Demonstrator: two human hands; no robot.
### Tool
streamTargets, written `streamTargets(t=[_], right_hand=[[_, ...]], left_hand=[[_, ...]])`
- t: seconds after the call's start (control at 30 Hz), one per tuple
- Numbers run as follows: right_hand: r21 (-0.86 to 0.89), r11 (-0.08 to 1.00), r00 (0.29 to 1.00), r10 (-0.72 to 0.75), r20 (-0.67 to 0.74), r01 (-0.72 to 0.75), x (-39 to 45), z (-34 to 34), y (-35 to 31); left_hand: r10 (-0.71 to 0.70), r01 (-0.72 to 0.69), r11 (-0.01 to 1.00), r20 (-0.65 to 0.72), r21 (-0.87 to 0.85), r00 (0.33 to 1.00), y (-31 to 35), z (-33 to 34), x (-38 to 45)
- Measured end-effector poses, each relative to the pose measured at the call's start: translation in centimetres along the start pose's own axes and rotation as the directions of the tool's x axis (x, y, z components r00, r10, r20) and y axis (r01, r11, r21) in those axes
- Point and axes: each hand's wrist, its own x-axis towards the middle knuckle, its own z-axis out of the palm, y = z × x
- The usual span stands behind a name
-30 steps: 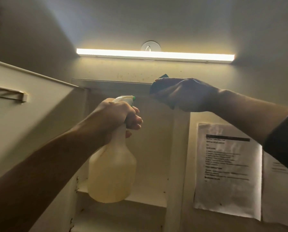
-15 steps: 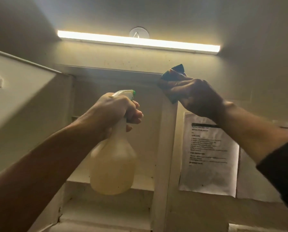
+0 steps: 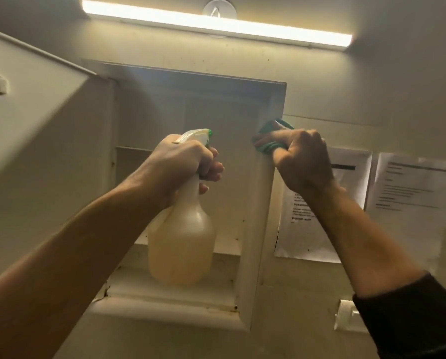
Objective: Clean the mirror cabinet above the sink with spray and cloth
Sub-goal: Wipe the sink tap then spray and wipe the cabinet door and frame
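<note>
Head view: left hand (image 3: 183, 161) at frame centre, fingers clenched around the spray bottle (image 3: 181, 242) neck and trigger, before the open cabinet (image 3: 255, 229). Right hand (image 3: 303, 159), centre right, grips a teal cloth (image 3: 268, 146) against the cabinet's right frame edge. Door (image 3: 35, 141) stands open at upper left.
</note>
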Motion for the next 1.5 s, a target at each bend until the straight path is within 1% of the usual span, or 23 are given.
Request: streamTargets(t=[0.07,0.17,0.23,0.37,0.43,0.5,0.6,0.7,0.77,0.9,0.97,1.07,1.2,1.3,1.37,1.5], right_hand=[[0.029,0.999,1.0,0.03,0.001,-0.03,0.1,-0.6,-1.2],[0.112,0.993,0.999,0.038,-0.035,-0.033,0.1,-0.6,-3.6],[0.162,0.986,0.999,0.05,-0.014,-0.047,-0.5,0.1,-5.0],[0.213,0.973,0.993,0.075,0.092,-0.093,-2.9,2.7,-6.7],[0.249,0.955,0.979,0.121,0.161,-0.159,-4.5,4.6,-6.9],[0.327,0.916,0.957,0.157,0.244,-0.234,-6.8,7.5,-7.7],[0.37,0.892,0.943,0.152,0.296,-0.26,-10.6,11.6,-9.7],[0.437,0.85,0.916,0.122,0.383,-0.296,-14.2,15.1,-12.6],[0.444,0.835,0.88,0.098,0.464,-0.326,-16.3,17.1,-14.6],[0.469,0.778,0.735,-0.012,0.678,-0.419,-20.0,20.1,-18.7],[0.459,0.779,0.684,-0.055,0.728,-0.426,-21.5,21.2,-20.6],[0.444,0.814,0.671,-0.093,0.735,-0.374,-23.7,22.2,-23.5],[0.474,0.816,0.723,-0.103,0.683,-0.332,-25.9,22.0,-27.6],[0.478,0.826,0.727,-0.128,0.674,-0.298,-26.2,21.2,-30.6],[0.445,0.849,0.736,-0.102,0.669,-0.286,-25.7,20.8,-32.2],[0.352,0.888,0.716,-0.04,0.697,-0.294,-24.5,20.7,-34.5]], left_hand=[[0.0,0.0,1.0,-0.019,0.02,1.0,-0.6,-0.6,-0.5],[0.005,-0.003,0.999,-0.052,0.039,0.999,-1.4,-1.6,-1.4],[0.016,-0.012,0.999,-0.08,0.052,0.997,-1.9,-2.4,-2.2],[0.032,-0.019,0.996,-0.158,0.086,0.987,-3.8,-4.4,-4.0],[0.026,-0.008,0.996,-0.213,0.085,0.977,-5.1,-5.3,-5.1],[0.007,0.019,0.996,-0.302,0.085,0.953,-6.7,-6.7,-6.6],[-0.019,0.066,0.992,-0.392,0.106,0.92,-8.8,-9.0,-8.7],[-0.044,0.109,0.987,-0.456,0.116,0.889,-10.0,-11.4,-10.9],[-0.041,0.121,0.984,-0.49,0.133,0.871,-10.5,-12.8,-12.4],[0.004,0.119,0.973,-0.533,0.197,0.846,-10.9,-15.1,-15.9],[0.012,0.124,0.972,-0.576,0.197,0.817,-11.0,-16.2,-17.5],[0.021,0.134,0.972,-0.639,0.194,0.769,-10.8,-17.9,-20.0],[0.054,0.139,0.967,-0.707,0.212,0.705,-10.4,-19.8,-23.0],[0.065,0.152,0.965,-0.754,0.215,0.653,-10.1,-20.8,-24.7],[0.073,0.162,0.961,-0.774,0.222,0.629,-9.9,-21.3,-25.5],[0.086,0.186,0.953,-0.806,0.237,0.586,-9.4,-22.0,-26.4]])
